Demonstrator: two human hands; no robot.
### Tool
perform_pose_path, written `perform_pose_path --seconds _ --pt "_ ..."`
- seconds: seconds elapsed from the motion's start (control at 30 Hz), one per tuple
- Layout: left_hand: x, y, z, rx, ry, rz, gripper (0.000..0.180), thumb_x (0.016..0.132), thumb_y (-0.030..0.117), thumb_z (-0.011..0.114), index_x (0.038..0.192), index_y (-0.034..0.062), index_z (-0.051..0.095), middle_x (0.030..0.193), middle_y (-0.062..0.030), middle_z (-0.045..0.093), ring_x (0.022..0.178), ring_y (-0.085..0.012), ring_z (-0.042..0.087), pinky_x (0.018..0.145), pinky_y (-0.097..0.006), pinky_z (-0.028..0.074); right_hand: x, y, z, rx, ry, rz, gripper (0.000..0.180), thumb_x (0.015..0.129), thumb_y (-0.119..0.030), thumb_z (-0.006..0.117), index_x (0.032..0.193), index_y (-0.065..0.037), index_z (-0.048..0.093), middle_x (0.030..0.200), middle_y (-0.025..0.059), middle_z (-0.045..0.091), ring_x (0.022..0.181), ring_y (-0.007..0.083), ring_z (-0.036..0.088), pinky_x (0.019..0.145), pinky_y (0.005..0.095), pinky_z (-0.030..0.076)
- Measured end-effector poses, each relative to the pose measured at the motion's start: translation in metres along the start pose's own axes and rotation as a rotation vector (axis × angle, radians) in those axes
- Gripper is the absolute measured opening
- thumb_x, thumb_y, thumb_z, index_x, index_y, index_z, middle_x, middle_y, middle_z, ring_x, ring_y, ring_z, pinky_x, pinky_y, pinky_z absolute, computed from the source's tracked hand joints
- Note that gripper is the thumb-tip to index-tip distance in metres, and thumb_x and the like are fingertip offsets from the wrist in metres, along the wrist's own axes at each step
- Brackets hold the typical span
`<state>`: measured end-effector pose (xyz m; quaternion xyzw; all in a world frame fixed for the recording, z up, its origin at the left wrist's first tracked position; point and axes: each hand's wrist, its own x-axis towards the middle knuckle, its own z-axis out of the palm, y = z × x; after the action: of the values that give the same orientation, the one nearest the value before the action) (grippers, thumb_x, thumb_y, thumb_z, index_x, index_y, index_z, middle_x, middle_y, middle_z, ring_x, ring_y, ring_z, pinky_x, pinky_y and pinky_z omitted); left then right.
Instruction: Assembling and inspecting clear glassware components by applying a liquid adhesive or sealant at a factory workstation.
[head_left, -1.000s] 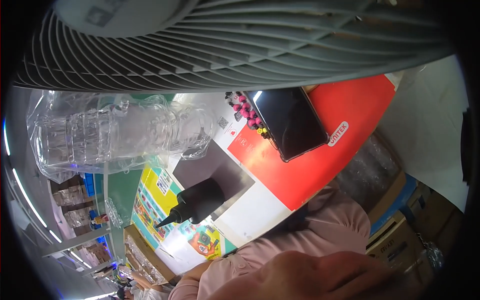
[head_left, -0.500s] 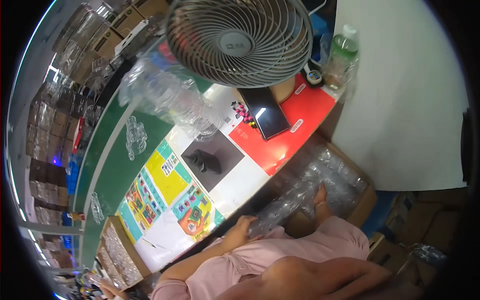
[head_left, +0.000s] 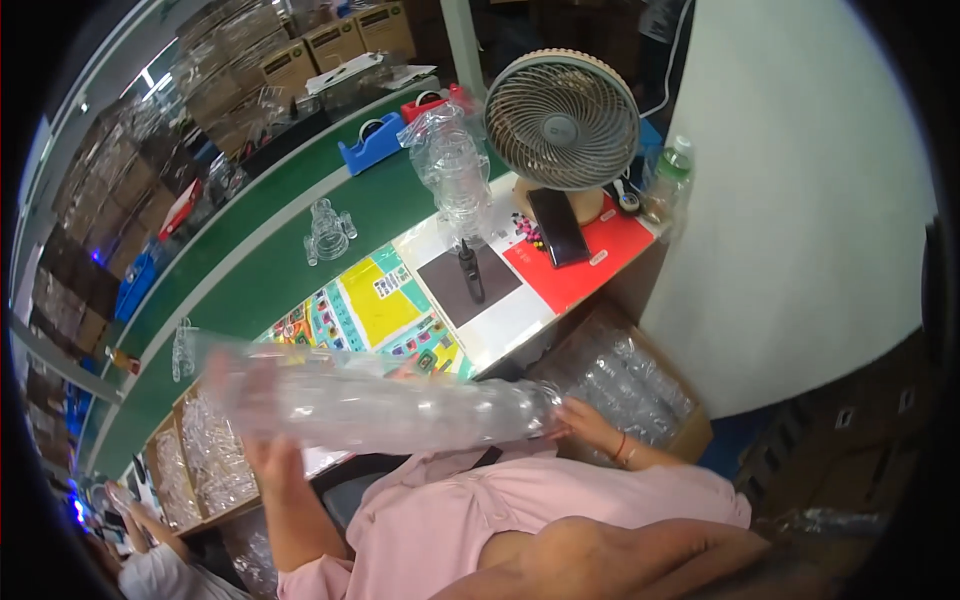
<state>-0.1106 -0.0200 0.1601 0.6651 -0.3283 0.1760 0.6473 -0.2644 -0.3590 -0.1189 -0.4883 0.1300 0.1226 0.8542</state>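
Note:
A long clear plastic bag [head_left: 400, 405], packed with a stack of clear plastic parts, stretches across in front of me above the table's near edge. My right hand [head_left: 594, 428] grips its right end, fingers round the bunched plastic. At the other end, my left hand [head_left: 268, 425] holds the loose part of the bag; its fingers are smeared by motion and partly seen through the film. On the table beyond stands another clear bag of stacked parts [head_left: 455, 185]. A single clear plastic part [head_left: 328, 235] lies left of it on the green surface.
A fan [head_left: 560, 125], a phone [head_left: 558, 228] and a bottle [head_left: 668, 180] stand at the back right. A black pen-like tool [head_left: 470, 272] is on the dark mat. Cartons hold clear parts at left [head_left: 215, 505] and right [head_left: 690, 425]. Tape dispensers [head_left: 372, 145] sit farther back.
Both hands have risen from beside the right carton, lifting the long bag and carrying its left end leftward. My view has shifted, so the fan looks smaller and farther off.

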Motion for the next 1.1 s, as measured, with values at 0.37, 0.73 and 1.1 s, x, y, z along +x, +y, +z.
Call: perform_pose_path --seconds 0.37,0.73,1.1 --pt "-0.024 0.108 -0.228 0.533 0.793 0.052 0.065 0.088 0.04 0.046 0.136 -0.0002 0.028 0.135 -0.0193 0.038 0.122 -0.0333 0.04 0.103 -0.046 0.029 0.127 -0.087 0.23 -0.783 -0.449 -0.195 0.035 0.085 -0.039 0.056 0.084 -0.004 0.059 0.06 0.0004 0.05 0.049 0.0083 0.046 0.045 0.0235 0.033" --pt "0.051 0.045 -0.204 0.492 0.427 0.072 0.063 0.085 0.045 0.055 0.124 -0.0033 0.047 0.124 -0.0182 0.05 0.115 -0.0262 0.047 0.099 -0.036 0.035 0.306 -0.036 0.325 -1.497 -0.161 -0.819 0.039 0.087 -0.034 0.045 0.074 -0.001 0.062 0.076 0.0192 0.061 0.07 0.0357 0.059 0.067 0.0442 0.045" --pt "0.13 0.018 -0.158 0.425 0.43 0.205 0.054 0.084 0.023 0.065 0.124 -0.0027 0.038 0.116 -0.0132 0.052 0.103 -0.0186 0.052 0.09 -0.029 0.041 0.22 -0.041 0.279 -0.878 -0.138 -0.842 0.031 0.084 -0.014 0.054 0.114 -0.007 0.052 0.105 0.0119 0.056 0.086 0.0262 0.057 0.076 0.0364 0.045"
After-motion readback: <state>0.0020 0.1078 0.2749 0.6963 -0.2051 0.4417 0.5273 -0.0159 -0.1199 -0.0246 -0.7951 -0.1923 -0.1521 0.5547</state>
